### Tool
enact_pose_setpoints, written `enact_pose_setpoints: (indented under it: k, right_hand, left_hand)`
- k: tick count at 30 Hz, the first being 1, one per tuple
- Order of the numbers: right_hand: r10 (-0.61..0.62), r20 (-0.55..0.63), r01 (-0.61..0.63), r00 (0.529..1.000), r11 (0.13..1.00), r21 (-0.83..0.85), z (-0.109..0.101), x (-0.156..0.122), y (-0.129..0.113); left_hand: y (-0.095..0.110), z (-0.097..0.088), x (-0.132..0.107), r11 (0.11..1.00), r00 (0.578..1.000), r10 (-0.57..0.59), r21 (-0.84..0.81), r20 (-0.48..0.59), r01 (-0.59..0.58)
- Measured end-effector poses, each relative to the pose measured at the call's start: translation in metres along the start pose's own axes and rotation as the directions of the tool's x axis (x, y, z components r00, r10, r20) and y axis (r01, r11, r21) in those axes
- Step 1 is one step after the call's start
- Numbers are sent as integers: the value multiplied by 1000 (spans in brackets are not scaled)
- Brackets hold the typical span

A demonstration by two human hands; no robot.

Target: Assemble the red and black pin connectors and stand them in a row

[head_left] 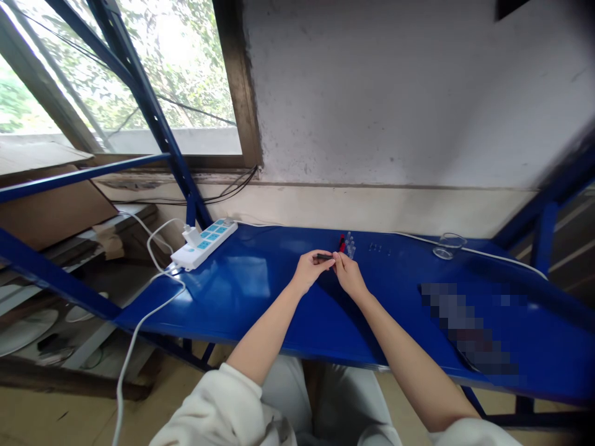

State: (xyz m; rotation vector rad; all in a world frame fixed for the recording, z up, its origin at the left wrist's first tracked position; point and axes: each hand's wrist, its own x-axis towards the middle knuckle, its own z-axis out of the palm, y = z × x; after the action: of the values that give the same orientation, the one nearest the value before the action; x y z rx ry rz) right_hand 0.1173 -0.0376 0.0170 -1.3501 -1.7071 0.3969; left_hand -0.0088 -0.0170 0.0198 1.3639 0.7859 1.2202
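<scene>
Over the middle of a blue metal table (260, 291), my left hand (309, 270) and my right hand (348, 274) meet. Both pinch a short dark pen-like stick (324, 256) held level between the fingertips, the left at one end and the right at the other. Just beyond the right hand stand a small red piece (342, 243) and a few small clear tube-like pieces (350, 245) on the tabletop. What these pieces are is too small to make out.
A white power strip (204, 243) with blue sockets lies at the table's back left, its white cable (139, 322) hanging off the edge. A clear glass dish (449, 246) sits back right. Blue rack struts (153, 111) and a window stand to the left.
</scene>
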Motion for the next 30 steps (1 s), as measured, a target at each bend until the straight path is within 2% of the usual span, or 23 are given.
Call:
enact_pose_setpoints:
  k: [3,5,8,10,12,14,18,21,25,28,30]
  right_hand:
    - [19,28,-20,999,999,33,-2,0,0]
    - [27,19,-27,999,1000,8,-4,1,1]
    - [30,-15,-31,999,998,-45,-7,2,4]
    - [24,-30,-26,999,997,-71,-8,2,5]
    - [15,-33,-17,999,996,-83,-8,2,6]
    - [2,-35,-5,999,996,-88,-8,1,6]
    - [-20,-41,16,999,996,-92,-6,1,7]
    - [-18,-42,14,999,996,-90,-6,1,7]
    - [-21,-57,13,998,992,-124,-9,1,4]
    - [-25,-116,1,993,978,-207,-15,2,4]
    - [-1,-152,-43,988,957,-286,-21,3,6]
  left_hand:
    - [-2,-11,5,990,999,32,141,-21,-29]
    - [-2,-24,9,931,987,108,360,-118,-58]
    - [-2,-44,13,702,929,263,712,-261,1]
    - [-2,-55,13,558,916,266,823,-300,108]
    - [-2,-62,13,471,911,222,856,-347,211]
    - [-4,-66,15,464,901,177,841,-397,279]
    - [-11,-72,20,566,888,100,759,-449,321]
    - [-14,-74,23,597,876,81,727,-476,340]
    - [-13,-74,23,525,858,120,765,-500,372]
    - [-11,-72,21,449,858,112,796,-501,405]
    - [-9,-72,20,440,858,99,795,-504,417]
